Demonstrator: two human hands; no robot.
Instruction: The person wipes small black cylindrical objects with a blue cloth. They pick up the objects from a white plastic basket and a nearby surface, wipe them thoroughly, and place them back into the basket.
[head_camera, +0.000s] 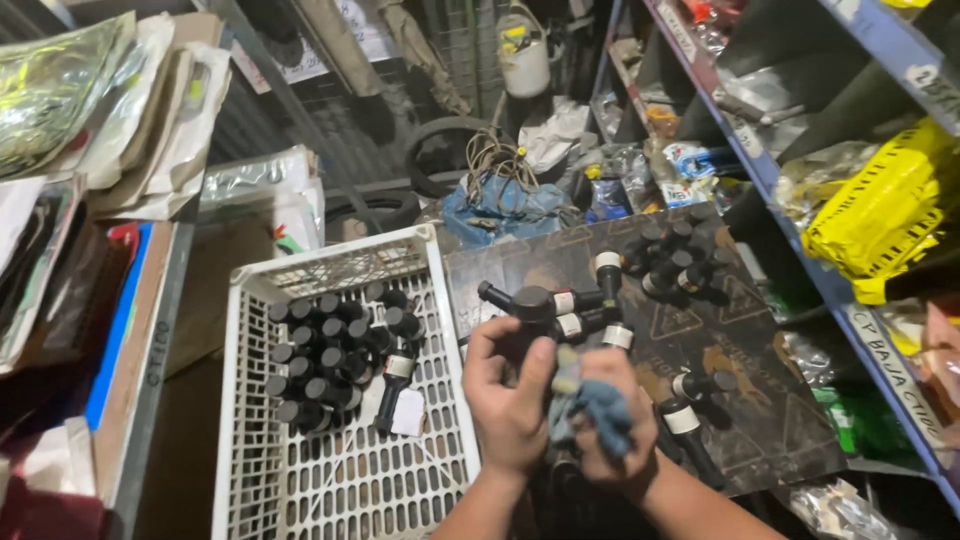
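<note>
My left hand (508, 395) grips a black T-shaped part (528, 303) with a round cap, held upright at its lower stem. My right hand (612, 420) presses a blue-grey cloth (598, 408) against the part's lower end. Just behind the hands, several black cylindrical parts with white label bands (585, 300) lie on a dark patterned board (740, 400). More black capped parts (675, 255) stand grouped at the board's far right. Two labelled parts (690, 415) lie right of my right hand.
A white plastic crate (345, 480) at the left holds several black parts (330, 355) standing in rows. Blue metal shelving (800, 225) with yellow packets (880, 215) runs along the right. Plastic-wrapped packages (110, 110) pile at the left. Wires and a blue bag (500, 195) lie behind the board.
</note>
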